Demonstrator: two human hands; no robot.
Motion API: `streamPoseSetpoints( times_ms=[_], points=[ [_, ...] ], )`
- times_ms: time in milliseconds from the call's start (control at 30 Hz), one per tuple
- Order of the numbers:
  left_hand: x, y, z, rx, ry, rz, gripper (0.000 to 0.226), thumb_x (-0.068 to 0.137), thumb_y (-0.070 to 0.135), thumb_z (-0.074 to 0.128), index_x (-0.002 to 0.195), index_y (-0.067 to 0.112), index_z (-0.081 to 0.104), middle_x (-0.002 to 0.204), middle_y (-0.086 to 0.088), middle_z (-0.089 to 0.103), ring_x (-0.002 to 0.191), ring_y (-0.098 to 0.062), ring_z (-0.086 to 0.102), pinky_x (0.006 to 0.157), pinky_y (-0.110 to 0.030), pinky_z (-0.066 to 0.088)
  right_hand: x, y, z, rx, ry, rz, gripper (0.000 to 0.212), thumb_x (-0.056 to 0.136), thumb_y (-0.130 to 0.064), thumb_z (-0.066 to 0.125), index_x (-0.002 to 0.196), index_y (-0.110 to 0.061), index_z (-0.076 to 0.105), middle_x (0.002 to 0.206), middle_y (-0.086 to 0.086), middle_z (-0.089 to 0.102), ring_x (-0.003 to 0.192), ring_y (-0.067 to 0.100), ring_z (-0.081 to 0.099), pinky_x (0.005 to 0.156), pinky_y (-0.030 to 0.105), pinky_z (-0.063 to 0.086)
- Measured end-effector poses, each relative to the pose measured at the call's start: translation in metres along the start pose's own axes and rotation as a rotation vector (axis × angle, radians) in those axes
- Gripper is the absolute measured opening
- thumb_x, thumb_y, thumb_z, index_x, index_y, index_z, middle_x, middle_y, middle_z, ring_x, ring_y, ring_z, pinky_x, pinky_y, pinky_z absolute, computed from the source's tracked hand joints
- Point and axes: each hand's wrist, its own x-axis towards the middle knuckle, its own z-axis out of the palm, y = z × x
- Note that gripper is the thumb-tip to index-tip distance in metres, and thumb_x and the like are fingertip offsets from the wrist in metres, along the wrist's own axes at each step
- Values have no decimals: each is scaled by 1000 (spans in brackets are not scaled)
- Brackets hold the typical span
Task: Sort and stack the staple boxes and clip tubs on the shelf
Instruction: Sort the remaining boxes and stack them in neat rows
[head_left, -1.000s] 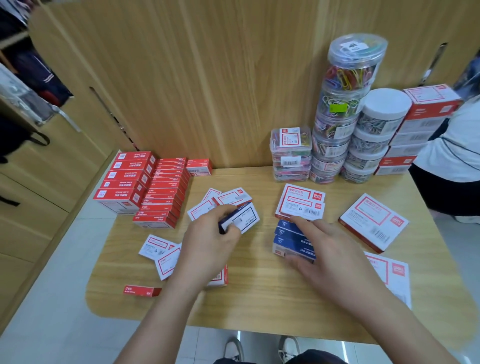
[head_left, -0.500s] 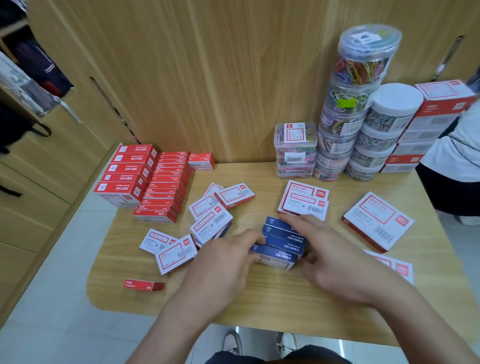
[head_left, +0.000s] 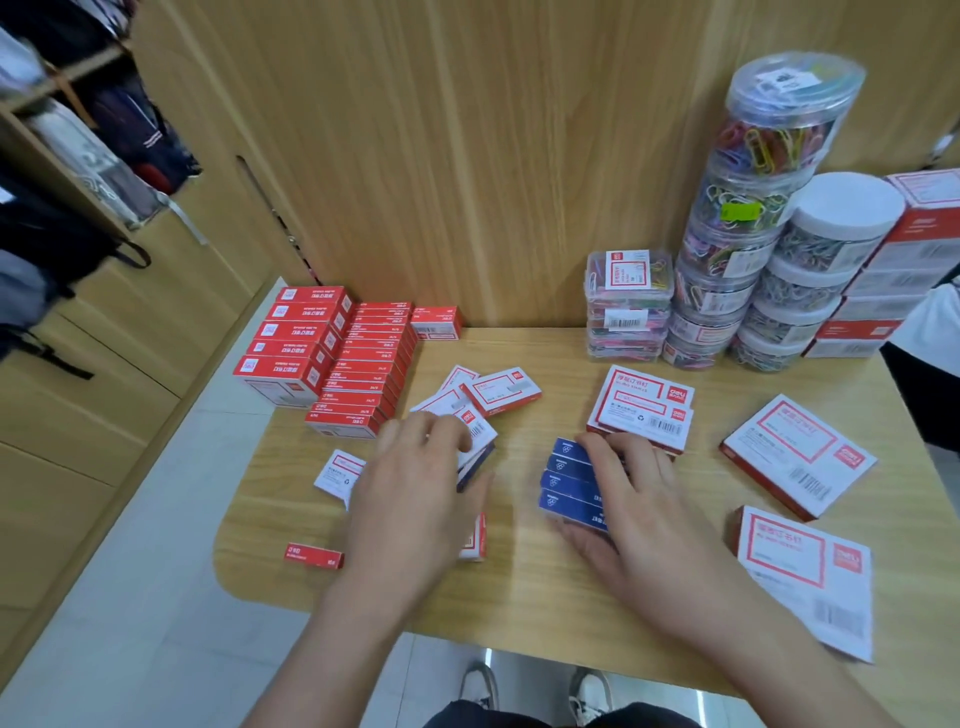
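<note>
A row of dark blue staple boxes (head_left: 566, 478) lies mid-table. My right hand (head_left: 639, 509) grips it, fingers over the far end and thumb at the near end. My left hand (head_left: 415, 499) hovers over loose white-and-red staple boxes (head_left: 498, 389), its fingers blurred and touching the top of one with a blue side (head_left: 475, 462). Red staple boxes (head_left: 332, 353) are stacked in rows at the back left. A tall tower of clear clip tubs (head_left: 748, 228), white-lidded tubs (head_left: 810, 275) and square clear clip boxes (head_left: 626, 306) stand against the back wall.
Larger white-and-red boxes lie at the right: a pair (head_left: 641, 410), one (head_left: 800, 457), and one overhanging the front edge (head_left: 810, 577). A single red box (head_left: 314, 554) sits near the table's (head_left: 519, 613) front left corner. More boxes (head_left: 893, 270) are stacked back right, beside a person (head_left: 930, 332).
My left hand set its box down, went to the blue stack, then moved back left over the loose boxes. My right hand stayed on the blue boxes.
</note>
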Motion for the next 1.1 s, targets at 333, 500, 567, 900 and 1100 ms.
streamPoseSetpoints(
  times_ms=[333, 500, 567, 900, 1100],
  points=[
    [5, -11, -1, -63, 33, -62, 33, 72, 45, 76, 96, 28, 63, 92, 7, 69, 85, -21, 62, 66, -31, 44, 4, 2, -5, 3, -51, -52, 73, 76, -47, 71, 135, -20, 38, 122, -1, 50, 108, 24, 54, 90, 34, 48],
    [-2, 8, 2, -65, -27, 113, 28, 71, 50, 71, 87, 29, 62, 82, 8, 67, 85, -20, 58, 66, -30, 41, 2, 6, -15, 31, -58, -42, 69, 71, -50, 71, 128, -21, 45, 113, -4, 54, 102, 24, 58, 79, 36, 55],
    [1, 13, 9, -66, -62, 92, 33, 73, 56, 68, 88, 28, 60, 85, 7, 66, 89, -20, 55, 70, -32, 40, -2, 10, -21, 30, -25, -35, 68, 67, -46, 75, 125, -20, 49, 109, -3, 55, 96, 24, 60, 75, 35, 55],
    [8, -11, -3, 87, -36, -101, 25, 79, 51, 64, 90, 29, 59, 90, 9, 67, 94, -18, 52, 70, -33, 44, -6, 12, -42, 176, -75, 46, 65, 66, -60, 67, 122, -33, 49, 109, -20, 49, 97, 1, 51, 79, 19, 40],
    [20, -10, -7, 225, -207, -157, 46, 69, 60, 66, 101, 32, 49, 91, 9, 64, 100, -17, 52, 78, -34, 37, -3, 4, -47, 519, -92, 203, 59, 59, -65, 74, 111, -48, 51, 111, -33, 52, 105, -11, 51, 84, 6, 37]
  ],
)
